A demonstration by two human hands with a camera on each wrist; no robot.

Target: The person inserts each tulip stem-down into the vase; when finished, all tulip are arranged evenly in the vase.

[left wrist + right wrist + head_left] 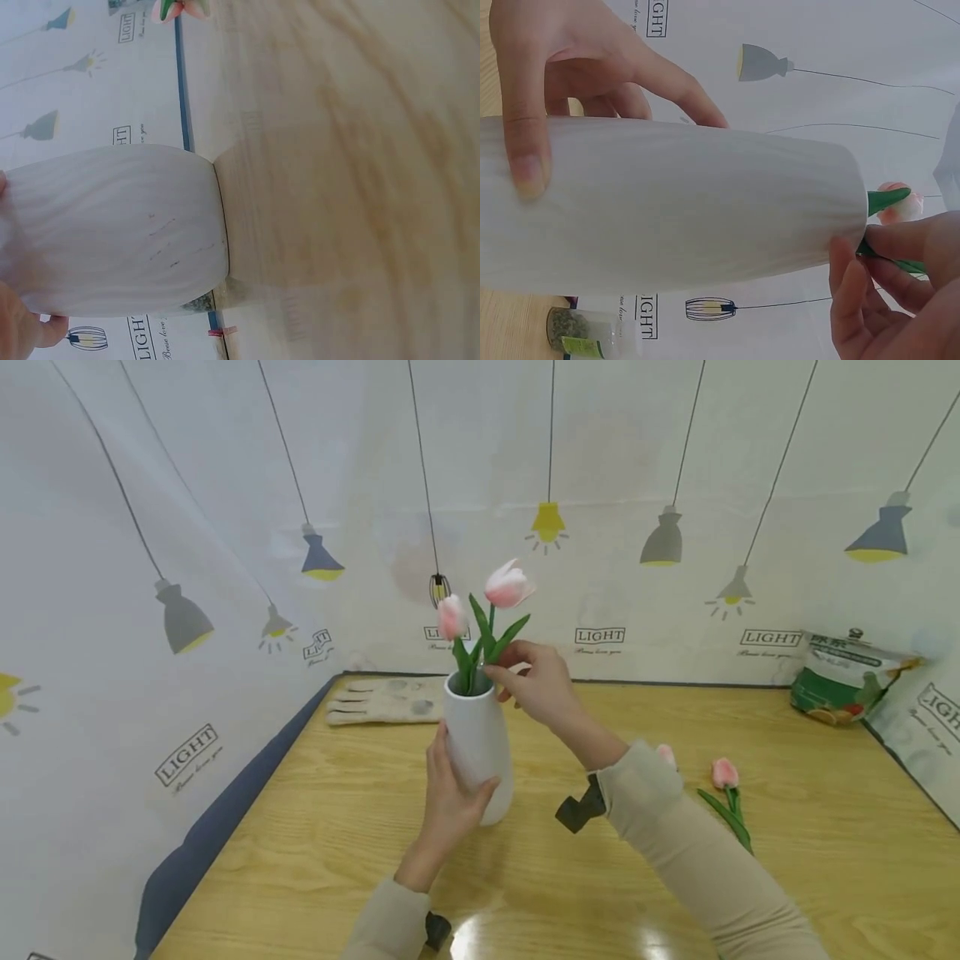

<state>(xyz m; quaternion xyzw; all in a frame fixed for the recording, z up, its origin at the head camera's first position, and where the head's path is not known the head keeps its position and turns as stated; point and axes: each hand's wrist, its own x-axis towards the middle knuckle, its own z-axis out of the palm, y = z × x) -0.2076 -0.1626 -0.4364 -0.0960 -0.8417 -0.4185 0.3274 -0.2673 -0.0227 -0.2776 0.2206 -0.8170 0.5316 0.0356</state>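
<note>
A white ribbed vase (480, 752) stands on the wooden table. Around its lower body my left hand (450, 802) curls, thumb on the near side. Two pink-and-white artificial tulips rise from its mouth: a lower one (452, 617) on the left and a taller one (508, 585) on the right. At the rim, my right hand (540, 685) pinches the taller tulip's green stem between thumb and fingers. The right wrist view shows those fingertips (874, 240) right against the vase's edge. Inside the vase, the lower stems are hidden.
Right of the vase lies a loose tulip (725, 774); another pink blossom (666, 756) shows partly behind my right sleeve. A pale glove (386, 700) lies behind the vase. At the back right corner sits a clipped green-and-white bag (840, 681). A small jar (577, 334) appears in the right wrist view.
</note>
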